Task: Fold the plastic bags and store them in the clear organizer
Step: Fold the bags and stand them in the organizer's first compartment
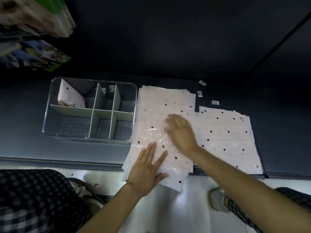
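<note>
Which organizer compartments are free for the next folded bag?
In the clear organizer, only the back-left compartment holds a folded bag. The other five compartments are free. Right of it, bag stacks and both hands crowd the surface.

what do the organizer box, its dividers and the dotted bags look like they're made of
Organizer: clear, glossy rigid plastic by the look; the dark shelf shows through its walls.
Dividers: opaque, matte pale grey-green panels, probably plastic.
Dotted bags: thin, glossy plastic film, pale pink with dark dots; it wrinkles and glints under the hands.

left hand [148, 167] flat, right hand [180, 132] open, blurred
</note>
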